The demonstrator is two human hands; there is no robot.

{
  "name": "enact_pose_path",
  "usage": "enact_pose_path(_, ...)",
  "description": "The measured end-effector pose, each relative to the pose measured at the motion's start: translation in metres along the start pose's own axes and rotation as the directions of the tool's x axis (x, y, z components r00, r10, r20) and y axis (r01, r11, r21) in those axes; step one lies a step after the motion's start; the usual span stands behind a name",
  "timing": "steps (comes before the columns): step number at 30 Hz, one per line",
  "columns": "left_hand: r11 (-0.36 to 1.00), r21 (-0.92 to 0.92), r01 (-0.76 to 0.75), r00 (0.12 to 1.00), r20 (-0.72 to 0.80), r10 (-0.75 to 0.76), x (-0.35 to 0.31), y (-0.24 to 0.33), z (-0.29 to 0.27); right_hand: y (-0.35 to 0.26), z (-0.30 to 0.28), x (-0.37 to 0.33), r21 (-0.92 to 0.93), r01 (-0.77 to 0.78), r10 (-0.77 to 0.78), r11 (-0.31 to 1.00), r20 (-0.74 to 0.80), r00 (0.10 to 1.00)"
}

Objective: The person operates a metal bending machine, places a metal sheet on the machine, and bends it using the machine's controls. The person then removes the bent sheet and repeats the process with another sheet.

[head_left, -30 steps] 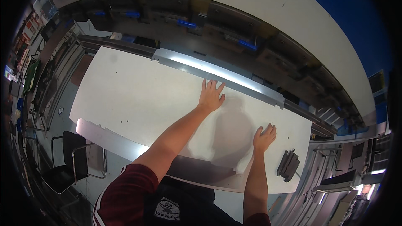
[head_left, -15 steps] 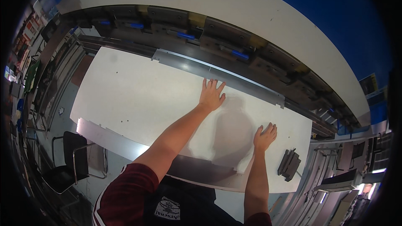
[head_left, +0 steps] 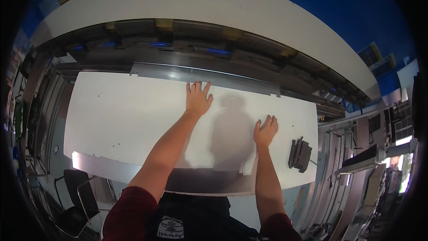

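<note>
pressing flat on the white sheet, both hands lie open, gripping nothing: left hand near the sheet's far edge, right hand nearer the dark block.

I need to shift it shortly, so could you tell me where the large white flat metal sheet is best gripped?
Probably by the near edge of the large white flat metal sheet, from the person's side: it lies flat, its far edge sits against the grey machine bar, and both the left hand and right hand only press flat on top.
</note>
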State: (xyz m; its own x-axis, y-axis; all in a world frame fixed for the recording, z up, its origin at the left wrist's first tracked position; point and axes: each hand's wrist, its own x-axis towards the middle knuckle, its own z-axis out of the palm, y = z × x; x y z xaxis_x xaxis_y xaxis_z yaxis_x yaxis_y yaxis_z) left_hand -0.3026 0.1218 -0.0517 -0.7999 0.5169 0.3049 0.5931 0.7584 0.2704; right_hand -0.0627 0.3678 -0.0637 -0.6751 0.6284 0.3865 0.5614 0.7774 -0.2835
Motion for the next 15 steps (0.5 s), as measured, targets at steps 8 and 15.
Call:
enact_pose_path(8,0.999,0.052,-0.006,1.0,0.005,0.006,0.0002,-0.0006,0.0024,-0.0049,-0.0042,0.0005,0.008,-0.036,0.036,0.999,0.027,0.999)
enact_pose_path(15,0.999,0.032,0.014,0.999,0.036,-0.015,0.001,-0.0003,0.0019,-0.0049,-0.0036,0.0008,-0.01,-0.04,0.041,0.999,0.029,0.999)
